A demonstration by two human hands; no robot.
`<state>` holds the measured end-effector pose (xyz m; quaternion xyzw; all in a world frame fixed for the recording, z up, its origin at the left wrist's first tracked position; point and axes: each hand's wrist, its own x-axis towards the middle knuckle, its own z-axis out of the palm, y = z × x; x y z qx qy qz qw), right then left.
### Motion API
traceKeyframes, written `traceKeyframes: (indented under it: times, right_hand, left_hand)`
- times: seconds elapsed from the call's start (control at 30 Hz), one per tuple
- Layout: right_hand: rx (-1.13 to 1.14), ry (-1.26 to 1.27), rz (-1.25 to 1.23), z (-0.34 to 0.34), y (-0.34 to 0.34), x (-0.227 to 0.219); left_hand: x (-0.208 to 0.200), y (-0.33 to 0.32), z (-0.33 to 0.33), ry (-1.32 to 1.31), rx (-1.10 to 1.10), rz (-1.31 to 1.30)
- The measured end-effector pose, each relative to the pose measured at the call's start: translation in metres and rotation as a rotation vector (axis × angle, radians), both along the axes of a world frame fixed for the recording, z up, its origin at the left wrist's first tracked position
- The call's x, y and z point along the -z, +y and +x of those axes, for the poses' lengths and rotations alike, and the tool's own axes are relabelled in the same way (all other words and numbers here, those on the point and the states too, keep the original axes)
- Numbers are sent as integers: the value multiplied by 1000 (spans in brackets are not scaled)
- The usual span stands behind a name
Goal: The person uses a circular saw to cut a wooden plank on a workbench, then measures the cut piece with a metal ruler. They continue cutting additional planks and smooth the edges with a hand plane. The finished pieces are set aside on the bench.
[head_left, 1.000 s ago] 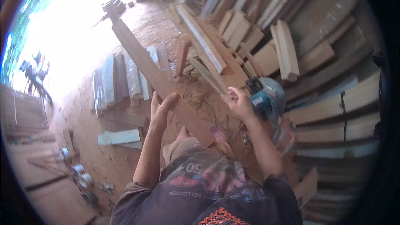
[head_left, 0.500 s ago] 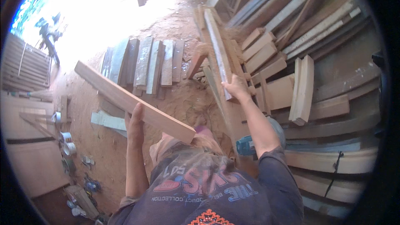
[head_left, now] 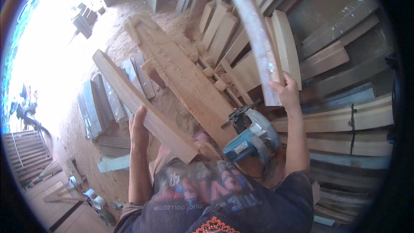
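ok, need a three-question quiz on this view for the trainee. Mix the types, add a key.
1. True or false: the right hand is empty.

2. Where is the teal power saw?
A) On the wide plank
B) On the ground
C) In the right hand

3. What does the left hand hold?

Key
1. False; it grips a whitish board near its lower end.
2. A; it sits at the plank's end nearest the person.
3. A brown plank, slanting up to the left.
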<state>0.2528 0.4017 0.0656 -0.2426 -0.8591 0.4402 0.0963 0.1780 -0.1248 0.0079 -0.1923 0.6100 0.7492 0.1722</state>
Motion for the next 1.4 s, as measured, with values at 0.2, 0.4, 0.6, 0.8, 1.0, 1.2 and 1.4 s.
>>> traceKeyframes:
  times: [0.2,0.4,0.6,0.8,1.0,1.2,1.4]
  right_hand:
    - [245,-264,754,21,113,26]
    - [151,-558,1038,20,158,80]
    - [125,-610,984,24,134,118]
    - [44,-492,766,-8,75,51]
    - [-526,-21,84,-10,-133,-25]
    - [-454,-279,107,16,-233,-5]
    - [-426,-235,193,32,-232,36]
  left_hand:
    - [-25,32,-31,39,185,-51]
    - [-37,46,-39,66,188,-133]
    - [-37,44,-44,35,101,-169]
    - [-20,45,-53,35,156,-131]
    - [13,89,-76,-61,249,-263]
    - [53,143,-67,-131,376,177]
    - [68,134,-68,-163,439,195]
